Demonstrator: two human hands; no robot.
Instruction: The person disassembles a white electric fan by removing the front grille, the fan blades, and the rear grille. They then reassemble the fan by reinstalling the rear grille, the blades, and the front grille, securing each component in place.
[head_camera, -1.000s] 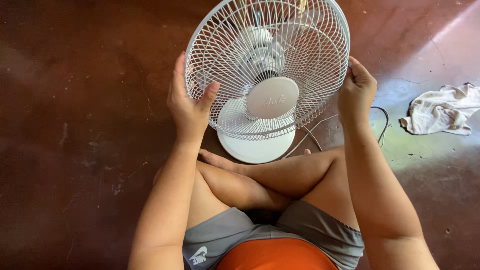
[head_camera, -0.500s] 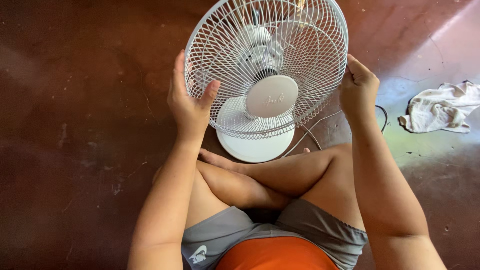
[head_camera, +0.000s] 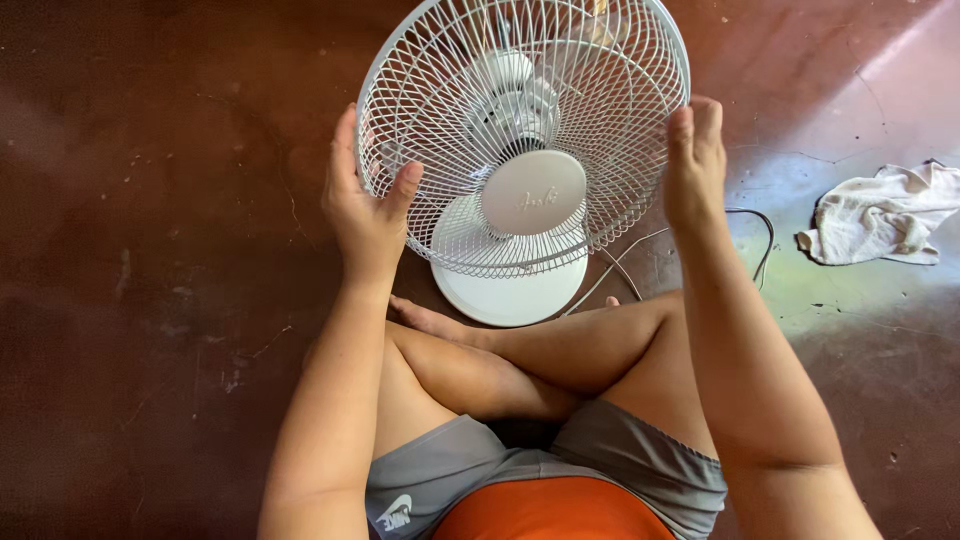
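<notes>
so the floor (head_camera: 150, 250) is a dark reddish-brown concrete kind of surface, pretty scuffed, with little pale specks and scratch marks scattered around, and a hairline crack or two on the left side. over on the right it goes shinier, with a bright greenish-white glare patch. a crumpled white rag (head_camera: 885, 215) lies on that shiny part near the right edge, bunched up and a bit dingy. a thin cord (head_camera: 762, 240) loops across the floor just left of the rag, not touching it
</notes>
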